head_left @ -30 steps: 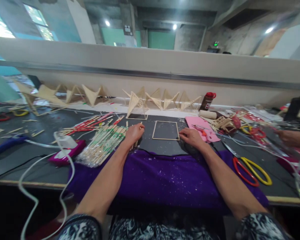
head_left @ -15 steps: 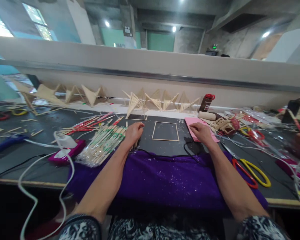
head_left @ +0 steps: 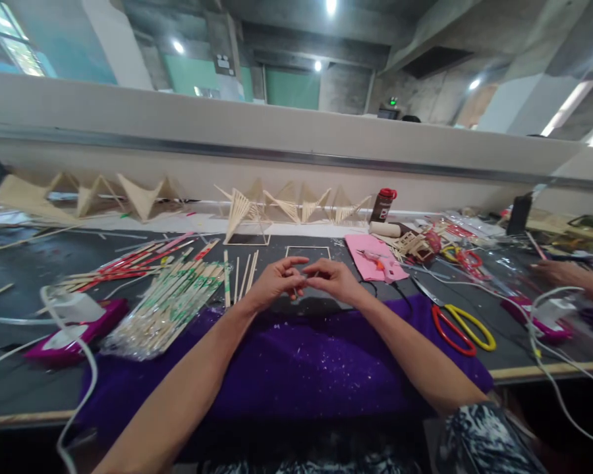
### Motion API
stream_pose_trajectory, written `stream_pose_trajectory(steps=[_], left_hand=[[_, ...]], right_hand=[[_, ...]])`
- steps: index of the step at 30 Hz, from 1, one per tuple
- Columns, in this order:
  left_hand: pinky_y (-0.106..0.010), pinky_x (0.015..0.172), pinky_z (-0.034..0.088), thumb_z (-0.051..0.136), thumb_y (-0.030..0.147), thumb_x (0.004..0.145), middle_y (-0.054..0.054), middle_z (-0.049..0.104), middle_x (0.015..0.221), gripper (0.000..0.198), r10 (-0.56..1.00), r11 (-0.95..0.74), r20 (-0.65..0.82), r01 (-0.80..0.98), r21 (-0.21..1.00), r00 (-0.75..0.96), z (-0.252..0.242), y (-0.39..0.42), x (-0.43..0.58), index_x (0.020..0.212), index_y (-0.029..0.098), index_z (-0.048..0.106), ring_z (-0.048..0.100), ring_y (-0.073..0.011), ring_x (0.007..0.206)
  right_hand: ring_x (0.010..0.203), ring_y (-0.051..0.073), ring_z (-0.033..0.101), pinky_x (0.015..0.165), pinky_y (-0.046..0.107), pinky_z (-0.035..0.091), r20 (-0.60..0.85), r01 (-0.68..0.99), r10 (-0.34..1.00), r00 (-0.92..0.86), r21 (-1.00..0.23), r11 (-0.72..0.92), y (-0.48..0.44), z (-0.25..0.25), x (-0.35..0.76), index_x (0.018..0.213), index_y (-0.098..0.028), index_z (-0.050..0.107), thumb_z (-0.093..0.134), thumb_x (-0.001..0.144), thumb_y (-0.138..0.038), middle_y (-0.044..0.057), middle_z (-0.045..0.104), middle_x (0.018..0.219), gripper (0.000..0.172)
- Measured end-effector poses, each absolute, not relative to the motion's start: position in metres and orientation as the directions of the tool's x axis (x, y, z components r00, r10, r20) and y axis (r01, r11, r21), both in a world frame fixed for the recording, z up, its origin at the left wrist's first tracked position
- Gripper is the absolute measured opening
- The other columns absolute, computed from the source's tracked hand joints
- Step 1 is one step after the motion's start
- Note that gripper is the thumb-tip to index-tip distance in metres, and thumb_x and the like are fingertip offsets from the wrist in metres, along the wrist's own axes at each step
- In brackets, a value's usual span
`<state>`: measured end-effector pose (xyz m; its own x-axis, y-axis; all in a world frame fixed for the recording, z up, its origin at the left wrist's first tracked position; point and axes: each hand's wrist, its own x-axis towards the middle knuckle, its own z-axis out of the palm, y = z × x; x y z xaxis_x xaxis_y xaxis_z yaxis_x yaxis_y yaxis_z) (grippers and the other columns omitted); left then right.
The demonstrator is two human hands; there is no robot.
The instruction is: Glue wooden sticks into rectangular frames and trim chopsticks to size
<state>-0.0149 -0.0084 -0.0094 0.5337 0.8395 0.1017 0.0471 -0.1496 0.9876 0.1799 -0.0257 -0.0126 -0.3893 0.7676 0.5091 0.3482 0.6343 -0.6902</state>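
Observation:
My left hand [head_left: 278,284] and my right hand [head_left: 334,279] meet at the fingertips above the dark table, in front of me. The fingers of the left are partly stretched and apart, palm turned inward. Thumb and fingers of the right are pinched together against the left fingertips; anything between them is too small to make out. Behind the hands lies a square frame of thin wooden sticks [head_left: 308,247], its near part hidden by them. Several loose sticks [head_left: 246,276] lie left of the left hand. A pink glue gun [head_left: 378,262] rests on pink paper [head_left: 354,249] to the right.
Bagged chopsticks [head_left: 178,303] and a magenta power strip [head_left: 79,332] lie left. Scissors [head_left: 462,326] sit right on purple cloth [head_left: 321,375]. Wooden stick models [head_left: 296,207] and a bottle [head_left: 383,205] stand along the back. Another person's hand [head_left: 563,273] is far right.
Both hands have moved inward from either side of the square frame and now meet in front of it. The right hand has left the pink paper, where the glue gun now shows. The view has turned right.

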Motion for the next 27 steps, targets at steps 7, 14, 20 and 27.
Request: stream_pose_trajectory(steps=[7, 14, 20, 27], left_hand=[[-0.018, 0.043, 0.043, 0.066, 0.040, 0.069, -0.006, 0.067, 0.076, 0.063, 0.852, -0.029, 0.082, -0.110, 0.994, 0.517, -0.019, -0.010, -0.007, 0.122, 0.014, 0.044, 0.058, -0.0092, 0.050], [-0.018, 0.040, 0.042, 0.056, 0.048, 0.076, -0.004, 0.063, 0.067, 0.048, 0.878, -0.014, 0.064, -0.107, 0.994, 0.474, -0.018, -0.007, -0.007, 0.107, 0.012, 0.054, 0.059, -0.0113, 0.051], [-0.015, 0.038, 0.036, 0.061, 0.044, 0.071, -0.002, 0.062, 0.065, 0.042, 0.944, -0.018, 0.033, -0.047, 0.999, 0.328, -0.016, 0.006, -0.020, 0.098, 0.012, 0.057, 0.055, -0.0083, 0.047], [-0.016, 0.039, 0.036, 0.063, 0.039, 0.070, -0.003, 0.062, 0.065, 0.039, 0.957, -0.032, 0.030, 0.003, 0.999, 0.288, -0.017, 0.010, -0.028, 0.098, 0.012, 0.058, 0.055, -0.0082, 0.047]], right_hand=[[0.062, 0.010, 0.054, 0.049, 0.020, 0.043, 0.398, 0.157, 0.845, -0.357, -0.866, 0.475, -0.032, -0.017, 0.164, 0.090, -0.022, 0.068, 0.060, 0.076, -0.039, 0.001, 0.057, 0.081, 0.023], [0.061, 0.010, 0.054, 0.058, 0.021, 0.042, 0.490, 0.529, 0.814, -0.313, -0.622, 0.578, -0.015, 0.006, 0.180, 0.075, -0.019, 0.064, 0.055, 0.077, -0.028, -0.001, 0.060, 0.068, 0.014], [0.079, 0.016, 0.059, 0.073, 0.025, 0.043, 0.533, 0.905, 0.840, -0.099, -0.303, 0.299, 0.059, 0.037, 0.231, 0.085, -0.018, 0.068, 0.051, 0.072, -0.012, 0.004, 0.068, 0.085, 0.022], [0.066, 0.013, 0.063, 0.066, 0.023, 0.046, 0.531, 0.905, 0.847, 0.040, -0.379, 0.195, 0.094, 0.033, 0.263, 0.101, -0.014, 0.065, 0.041, 0.078, -0.015, 0.006, 0.069, 0.089, 0.034]])
